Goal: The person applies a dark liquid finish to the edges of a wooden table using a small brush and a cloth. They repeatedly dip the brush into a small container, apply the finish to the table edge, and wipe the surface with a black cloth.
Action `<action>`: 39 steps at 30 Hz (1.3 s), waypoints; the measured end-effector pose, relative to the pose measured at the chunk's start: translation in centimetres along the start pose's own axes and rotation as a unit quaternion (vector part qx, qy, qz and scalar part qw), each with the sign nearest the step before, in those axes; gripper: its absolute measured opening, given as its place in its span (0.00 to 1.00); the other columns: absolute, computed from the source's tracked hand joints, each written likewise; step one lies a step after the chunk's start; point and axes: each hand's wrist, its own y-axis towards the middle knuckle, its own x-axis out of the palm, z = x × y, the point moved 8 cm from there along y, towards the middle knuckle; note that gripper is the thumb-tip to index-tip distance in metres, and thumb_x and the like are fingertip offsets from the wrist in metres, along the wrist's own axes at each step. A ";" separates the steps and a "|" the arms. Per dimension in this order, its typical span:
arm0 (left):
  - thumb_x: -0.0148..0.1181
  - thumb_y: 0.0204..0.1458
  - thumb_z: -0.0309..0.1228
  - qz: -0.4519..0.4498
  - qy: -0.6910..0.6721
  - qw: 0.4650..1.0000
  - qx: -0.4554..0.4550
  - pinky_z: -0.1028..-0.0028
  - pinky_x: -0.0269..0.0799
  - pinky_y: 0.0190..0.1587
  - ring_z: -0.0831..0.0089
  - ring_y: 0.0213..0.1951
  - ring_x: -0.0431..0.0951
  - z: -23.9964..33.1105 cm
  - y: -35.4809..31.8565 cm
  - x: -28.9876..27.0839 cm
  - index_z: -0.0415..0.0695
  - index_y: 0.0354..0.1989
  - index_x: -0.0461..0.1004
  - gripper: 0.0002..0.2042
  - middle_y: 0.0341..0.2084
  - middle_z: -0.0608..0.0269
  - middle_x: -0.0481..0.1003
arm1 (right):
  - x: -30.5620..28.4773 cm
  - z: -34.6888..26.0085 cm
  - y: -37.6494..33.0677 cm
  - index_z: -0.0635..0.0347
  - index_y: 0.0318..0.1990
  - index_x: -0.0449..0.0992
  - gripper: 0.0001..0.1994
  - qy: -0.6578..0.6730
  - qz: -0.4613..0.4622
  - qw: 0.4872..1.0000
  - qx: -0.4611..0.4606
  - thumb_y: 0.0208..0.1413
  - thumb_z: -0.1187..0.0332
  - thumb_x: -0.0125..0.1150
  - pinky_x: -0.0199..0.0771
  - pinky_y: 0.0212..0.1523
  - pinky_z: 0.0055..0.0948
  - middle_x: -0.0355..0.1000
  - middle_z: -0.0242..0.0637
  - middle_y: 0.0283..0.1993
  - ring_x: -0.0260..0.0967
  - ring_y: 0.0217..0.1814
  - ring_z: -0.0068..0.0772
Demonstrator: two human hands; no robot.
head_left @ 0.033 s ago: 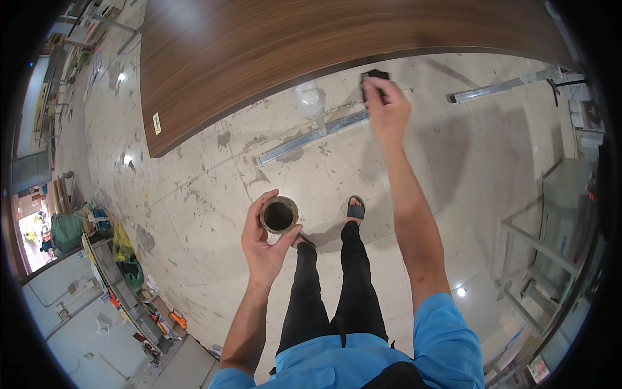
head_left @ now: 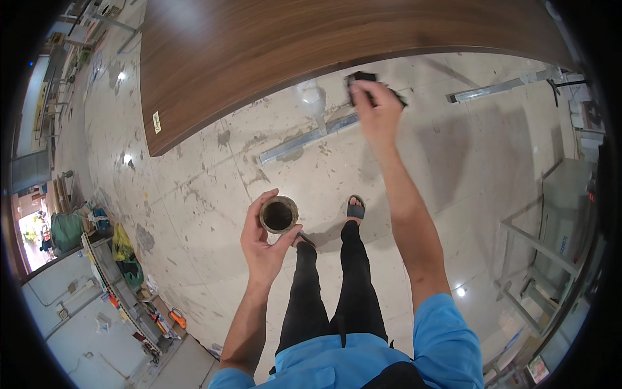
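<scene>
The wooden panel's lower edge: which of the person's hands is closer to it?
Right. The right hand, gripping a dark object, reaches up to the wooden panel edge. The left hand holds a small round container well below it.

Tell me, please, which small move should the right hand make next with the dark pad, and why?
Probably press the dark pad flat against the edge of the brown wooden panel and draw it along. The right hand is stretched out, holding the pad just at that lower edge, while the left hand holds a small open can of dark content close to the body, apart from the panel.
</scene>
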 end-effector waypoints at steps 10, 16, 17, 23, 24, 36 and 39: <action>0.75 0.47 0.13 -0.004 0.001 1.000 0.027 0.68 0.74 0.66 0.70 0.63 0.75 -0.3 0.3 -1.4 0.36 0.68 0.66 0.37 0.66 0.55 0.70 | 1.5 0.0 -1.1 0.63 0.43 0.86 0.05 0.034 0.081 0.995 0.055 0.61 0.74 0.71 0.74 0.30 0.24 0.78 0.36 0.36 0.75 0.29 0.24; 0.76 0.47 0.13 0.004 0.005 1.000 0.023 0.67 0.74 0.67 0.69 0.63 0.74 -0.6 -0.3 -2.6 0.36 0.68 0.66 0.37 0.67 0.55 0.70 | 4.3 -2.7 -1.6 0.60 0.40 0.86 0.05 -0.071 -0.049 0.995 -0.048 0.57 0.75 0.72 0.74 0.32 0.31 0.77 0.41 0.33 0.76 0.32 0.36; 0.76 0.47 0.13 0.006 0.007 1.000 0.021 0.67 0.74 0.67 0.69 0.63 0.74 -0.6 -0.4 -2.9 0.37 0.68 0.66 0.37 0.67 0.55 0.70 | 3.5 -3.4 -1.5 0.60 0.41 0.86 0.05 -0.062 0.012 0.995 -0.077 0.57 0.74 0.72 0.74 0.32 0.30 0.78 0.41 0.34 0.76 0.32 0.36; 0.76 0.47 0.14 0.010 0.012 0.999 0.035 0.67 0.75 0.67 0.68 0.64 0.74 -0.5 -0.7 -3.9 0.37 0.68 0.66 0.38 0.67 0.54 0.70 | 4.9 -4.0 -2.2 0.59 0.41 0.85 0.05 -0.077 0.017 0.996 -0.049 0.57 0.75 0.70 0.75 0.35 0.30 0.78 0.40 0.36 0.76 0.34 0.39; 0.77 0.47 0.14 0.009 0.008 0.999 0.040 0.67 0.75 0.67 0.68 0.64 0.74 -0.4 -0.8 -4.1 0.37 0.68 0.66 0.38 0.67 0.54 0.70 | 6.1 -4.6 -2.7 0.58 0.41 0.85 0.05 -0.113 -0.027 0.990 -0.077 0.57 0.75 0.70 0.75 0.35 0.30 0.78 0.40 0.36 0.76 0.34 0.39; 0.77 0.47 0.14 0.019 -0.006 1.000 0.023 0.68 0.72 0.68 0.69 0.64 0.74 -0.9 -1.6 -6.2 0.37 0.69 0.67 0.38 0.67 0.56 0.70 | 8.4 -7.2 -5.1 0.61 0.43 0.85 0.06 -0.057 -0.037 0.994 -0.083 0.59 0.75 0.69 0.75 0.34 0.33 0.77 0.42 0.35 0.77 0.33 0.40; 0.77 0.46 0.14 0.029 -0.004 0.999 0.023 0.69 0.70 0.68 0.70 0.64 0.74 -0.8 -1.6 -7.0 0.37 0.69 0.67 0.38 0.66 0.57 0.70 | 12.7 -5.6 -8.1 0.63 0.45 0.83 0.06 0.131 -0.108 0.977 0.130 0.63 0.72 0.68 0.73 0.30 0.26 0.80 0.36 0.38 0.76 0.29 0.27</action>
